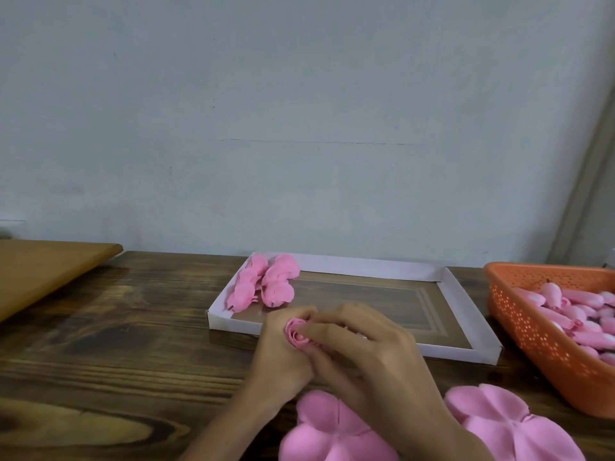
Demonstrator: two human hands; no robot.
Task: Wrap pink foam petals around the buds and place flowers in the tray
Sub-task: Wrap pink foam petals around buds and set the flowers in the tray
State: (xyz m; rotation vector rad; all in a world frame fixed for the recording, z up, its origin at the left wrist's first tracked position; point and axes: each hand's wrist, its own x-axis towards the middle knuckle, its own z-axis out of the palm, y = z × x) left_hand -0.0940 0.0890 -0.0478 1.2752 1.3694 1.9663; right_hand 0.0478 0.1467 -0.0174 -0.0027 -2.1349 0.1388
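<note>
Where the two hands meet at the near wall of the tray (366, 266), the left hand (283, 351) and the right hand (369, 347) both grip one partly wrapped flower (297, 332). The fingers of each hand are curled round its pink foam petals, and the rolled centre faces upward.

The tray is shallow, with white walls and a brown floor. It holds a cluster of finished flowers (264, 284), which lie in two short rows in the far left corner. The rest of its floor is bare.

An orange perforated basket (519, 327) stands just beside the tray on the right. It holds a heap of pink buds (572, 311), and its right part is cut off by the frame edge.

Two flat petal blanks (332, 430) lie on the wooden table (133, 327) at the near edge, outside both containers. The right forearm crosses between them.
</note>
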